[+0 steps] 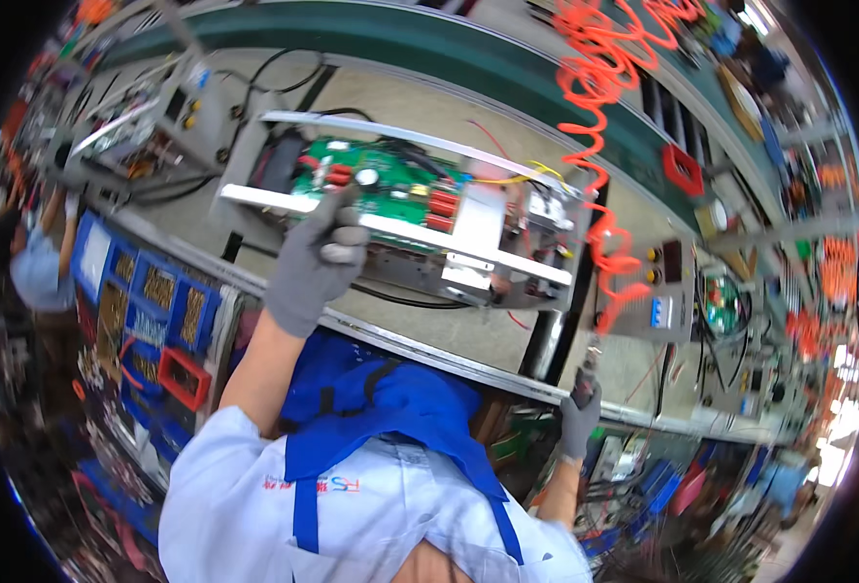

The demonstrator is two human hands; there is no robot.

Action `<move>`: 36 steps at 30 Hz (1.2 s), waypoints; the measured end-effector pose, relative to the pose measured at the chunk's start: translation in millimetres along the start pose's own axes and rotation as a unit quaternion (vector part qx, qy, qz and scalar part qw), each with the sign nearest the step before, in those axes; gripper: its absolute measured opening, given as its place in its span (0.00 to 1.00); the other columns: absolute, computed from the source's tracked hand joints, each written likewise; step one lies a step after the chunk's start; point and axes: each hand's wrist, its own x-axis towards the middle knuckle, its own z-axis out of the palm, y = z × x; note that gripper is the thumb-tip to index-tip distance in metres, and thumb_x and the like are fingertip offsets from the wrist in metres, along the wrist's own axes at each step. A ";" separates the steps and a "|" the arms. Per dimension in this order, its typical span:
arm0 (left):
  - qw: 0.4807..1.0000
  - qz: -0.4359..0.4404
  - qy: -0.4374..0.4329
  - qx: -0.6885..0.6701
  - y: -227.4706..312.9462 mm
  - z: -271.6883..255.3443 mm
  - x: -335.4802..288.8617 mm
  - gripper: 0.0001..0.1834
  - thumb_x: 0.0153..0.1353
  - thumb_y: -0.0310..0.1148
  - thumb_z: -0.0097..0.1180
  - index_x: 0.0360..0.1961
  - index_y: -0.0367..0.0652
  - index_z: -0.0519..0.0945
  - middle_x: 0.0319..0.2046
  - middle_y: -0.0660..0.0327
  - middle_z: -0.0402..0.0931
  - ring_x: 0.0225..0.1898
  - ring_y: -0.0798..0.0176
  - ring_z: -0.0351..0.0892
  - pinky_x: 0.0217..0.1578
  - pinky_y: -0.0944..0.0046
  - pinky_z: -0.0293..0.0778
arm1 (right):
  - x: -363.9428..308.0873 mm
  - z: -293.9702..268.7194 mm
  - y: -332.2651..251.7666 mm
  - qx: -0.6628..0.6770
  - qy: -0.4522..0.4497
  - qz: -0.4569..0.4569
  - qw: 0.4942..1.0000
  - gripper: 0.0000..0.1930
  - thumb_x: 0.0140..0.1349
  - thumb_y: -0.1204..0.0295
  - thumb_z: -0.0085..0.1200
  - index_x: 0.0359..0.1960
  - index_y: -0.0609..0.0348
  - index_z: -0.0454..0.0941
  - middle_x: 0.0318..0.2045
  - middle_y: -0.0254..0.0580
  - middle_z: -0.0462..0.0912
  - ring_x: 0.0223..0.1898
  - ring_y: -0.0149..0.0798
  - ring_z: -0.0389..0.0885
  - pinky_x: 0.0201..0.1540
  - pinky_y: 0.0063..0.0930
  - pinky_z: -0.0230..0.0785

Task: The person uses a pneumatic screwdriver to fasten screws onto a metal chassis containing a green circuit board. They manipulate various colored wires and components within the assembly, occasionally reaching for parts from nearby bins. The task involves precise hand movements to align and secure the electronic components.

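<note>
Chassis (405, 233) (green board (390, 201) inside) lies lengthwise, left to right.

Shirt (390, 500): red lettering (278, 484) (blue-red logo (340, 483) beside)

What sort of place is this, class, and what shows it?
Probably an electronics assembly workshop: a green circuit board in an open metal frame, blue parts bins and a coiled orange hose.

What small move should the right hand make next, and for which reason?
Probably the right hand should bring the tool that it seems to hold, at the lower end of the orange coiled hose, toward the open chassis. The left hand is at the chassis's near rail, while the tool is off to the right, apart from the chassis.
</note>
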 end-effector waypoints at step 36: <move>0.992 0.109 0.009 -0.057 69.3 9.1 -24.3 0.14 0.66 0.45 0.50 0.36 0.44 0.74 0.25 0.65 0.78 0.22 0.74 0.76 0.14 0.80 0.69 | -47.8 263.5 -517.7 0.552 -0.289 -0.480 0.617 0.28 0.50 0.74 0.49 0.56 0.64 0.65 0.32 0.42 0.71 0.17 0.28 0.67 0.21 0.26 0.64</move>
